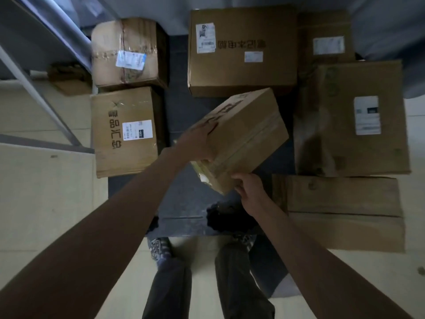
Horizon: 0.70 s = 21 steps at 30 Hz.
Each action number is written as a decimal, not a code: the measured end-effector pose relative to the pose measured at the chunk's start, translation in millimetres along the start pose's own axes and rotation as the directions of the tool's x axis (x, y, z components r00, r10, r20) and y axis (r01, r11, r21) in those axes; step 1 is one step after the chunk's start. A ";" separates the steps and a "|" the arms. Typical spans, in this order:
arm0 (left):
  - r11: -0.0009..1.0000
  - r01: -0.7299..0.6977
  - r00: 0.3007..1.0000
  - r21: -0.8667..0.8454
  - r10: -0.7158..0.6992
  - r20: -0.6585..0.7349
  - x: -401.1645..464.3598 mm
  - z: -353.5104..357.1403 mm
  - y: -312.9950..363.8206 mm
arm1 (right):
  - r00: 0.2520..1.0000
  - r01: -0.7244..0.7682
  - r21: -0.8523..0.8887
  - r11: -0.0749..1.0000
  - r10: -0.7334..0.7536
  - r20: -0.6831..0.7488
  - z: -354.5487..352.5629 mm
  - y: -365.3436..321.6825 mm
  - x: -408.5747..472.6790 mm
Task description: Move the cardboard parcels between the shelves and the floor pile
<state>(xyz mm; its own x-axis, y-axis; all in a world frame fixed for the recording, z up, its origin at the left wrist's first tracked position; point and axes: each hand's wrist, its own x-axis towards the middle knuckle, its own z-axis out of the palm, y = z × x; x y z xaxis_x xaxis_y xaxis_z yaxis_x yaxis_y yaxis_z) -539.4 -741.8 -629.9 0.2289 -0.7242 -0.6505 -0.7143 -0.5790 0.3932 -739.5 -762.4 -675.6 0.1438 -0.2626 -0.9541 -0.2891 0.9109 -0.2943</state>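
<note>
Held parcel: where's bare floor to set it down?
Both hands grip the held parcel. Free: the dark mat below it, between the printed box and flat carton; narrower gap toward the big labelled box. Right side crowded: cartons abut.

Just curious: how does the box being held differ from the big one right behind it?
The held box is smaller, tilted, and gripped by the left hand and right hand; the big box lies flat and untouched. The big box shows white labels; the held box shows none. Both are brown cardboard.
</note>
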 end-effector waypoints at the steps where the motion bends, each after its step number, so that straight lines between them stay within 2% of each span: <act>1: 0.999 -0.008 1.000 0.038 0.008 -0.004 11.0 3.2 -4.6 | 0.999 -0.010 -0.025 1.000 0.010 -0.031 5.1 -0.8 14.4; 3: 0.996 -0.005 1.000 0.088 0.005 0.006 31.3 10.8 -12.7 | 0.997 -0.035 -0.009 0.999 0.034 -0.062 13.6 -1.9 40.7; 6: 0.985 -0.014 1.000 0.171 0.017 -0.014 55.8 21.4 -24.5 | 0.997 -0.063 0.076 0.995 0.066 -0.034 24.0 -3.6 72.6; 9: 0.978 -0.038 0.997 0.204 0.049 -0.052 74.4 27.1 -37.4 | 0.998 -0.060 0.079 0.995 0.062 -0.021 32.2 -7.9 97.9; 13: 0.959 -0.132 0.973 0.251 0.174 -0.155 90.2 29.1 -53.3 | 0.999 0.011 0.032 0.999 -0.012 0.033 40.2 -10.5 122.2; 16: 0.886 -0.208 0.946 0.415 0.290 -0.146 95.8 42.2 -71.2 | 0.989 -0.026 0.083 0.996 0.014 0.145 35.8 6.0 128.9; 17: 0.856 -0.202 0.952 0.476 0.285 -0.110 95.7 52.7 -78.4 | 0.985 -0.040 0.083 0.996 0.025 0.172 33.2 11.6 130.0; 19: 0.843 -0.155 0.983 0.516 0.181 -0.002 92.2 79.9 -91.5 | 0.990 -0.050 0.091 0.995 0.037 0.136 24.0 18.5 131.5; 21: 0.905 -0.086 0.993 0.417 0.045 0.108 86.8 106.0 -100.7 | 1.000 -0.024 0.202 0.979 0.021 0.019 10.0 16.6 134.1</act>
<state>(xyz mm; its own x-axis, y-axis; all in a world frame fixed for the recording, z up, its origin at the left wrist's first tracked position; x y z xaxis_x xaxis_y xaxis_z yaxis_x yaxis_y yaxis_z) -517.8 -706.6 -794.8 0.1239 -0.7052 -0.6981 -0.9419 -0.3049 0.1408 -715.6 -779.3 -807.9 0.1559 -0.2376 -0.9588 -0.0956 0.9625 -0.2541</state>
